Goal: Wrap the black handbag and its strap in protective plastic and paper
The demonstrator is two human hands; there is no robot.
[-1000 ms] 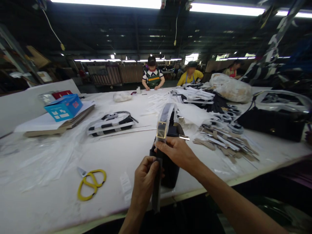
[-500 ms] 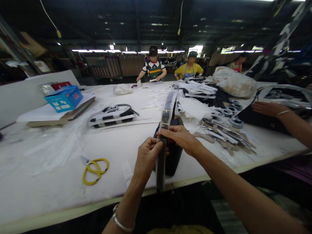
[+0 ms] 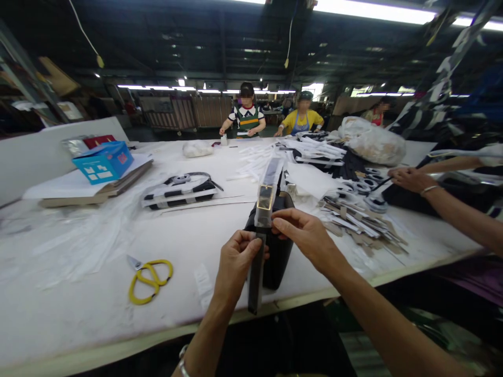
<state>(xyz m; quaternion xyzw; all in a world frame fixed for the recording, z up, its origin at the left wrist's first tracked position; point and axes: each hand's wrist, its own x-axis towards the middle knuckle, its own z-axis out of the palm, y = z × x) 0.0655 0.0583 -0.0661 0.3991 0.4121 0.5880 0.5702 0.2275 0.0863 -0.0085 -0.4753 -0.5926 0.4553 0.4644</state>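
Observation:
A black bag [image 3: 280,262] stands on the table in front of me, its dark strap [image 3: 255,285] running up the near side. Clear or whitish plastic film covers the upper strap and a gold-coloured buckle [image 3: 265,197]. My left hand [image 3: 237,262] pinches the strap below the buckle, thumb on top. Thumb and fingers of my right hand [image 3: 305,234] close on the right edge of the wrapped strap, just under the buckle; the exact grip is partly hidden. Yellow-handled scissors [image 3: 151,280] lie to the left of my left hand.
A wrapped dark strap bundle [image 3: 178,191] lies further back. At left, a blue box [image 3: 104,161] sits on stacked boards. Cardboard strips [image 3: 361,225], tape rolls [image 3: 375,203] and white strips crowd the right. A co-worker's hand [image 3: 412,179] works at far right; two people stand across the table.
My right hand has slid off the strap's front to its right edge, uncovering the buckle area. My left hand keeps its pinch. The co-worker's hand at right has moved.

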